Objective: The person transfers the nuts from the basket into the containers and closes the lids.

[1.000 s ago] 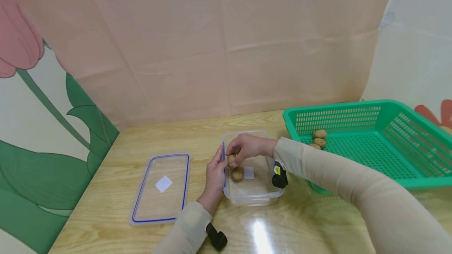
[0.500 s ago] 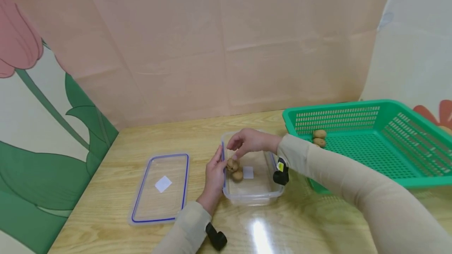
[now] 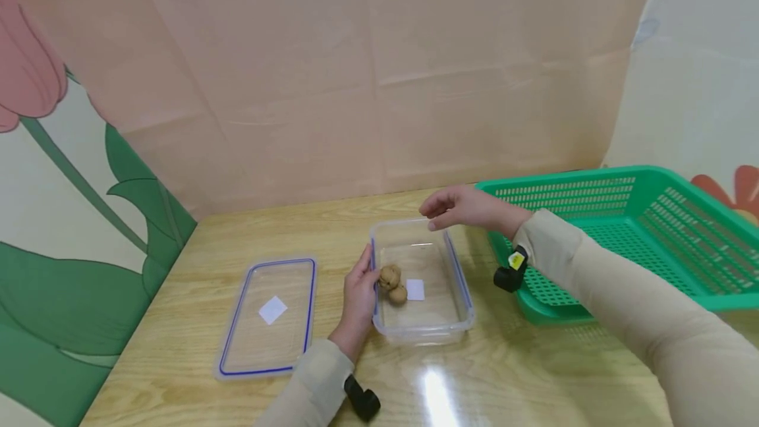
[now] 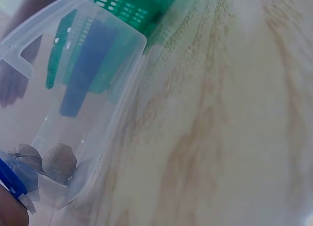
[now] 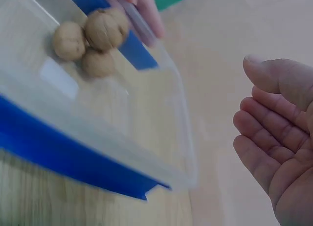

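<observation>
Three brown walnuts (image 5: 105,29) lie bunched against the left wall of a clear plastic food container (image 3: 423,333) with blue edging. Along that wall, my left hand (image 3: 358,298) holds the container's side, its thumb at the rim and its fingers outside. My right hand (image 3: 459,206) is raised over the far right corner of the container, fingers loosely bent and holding nothing. In the right wrist view the right palm (image 5: 298,187) shows bare. A small white square (image 3: 415,289) lies in the container beside the walnuts.
The container's lid (image 3: 242,321), edged in blue with a white square on it, lies flat on the wooden table (image 3: 178,321) at left. A green slotted basket (image 3: 593,308) stands at right, partly behind the right forearm.
My right hand has let go of a walnut among the others, then lifted and moved right, out of the container. The left hand stays on the container's side.
</observation>
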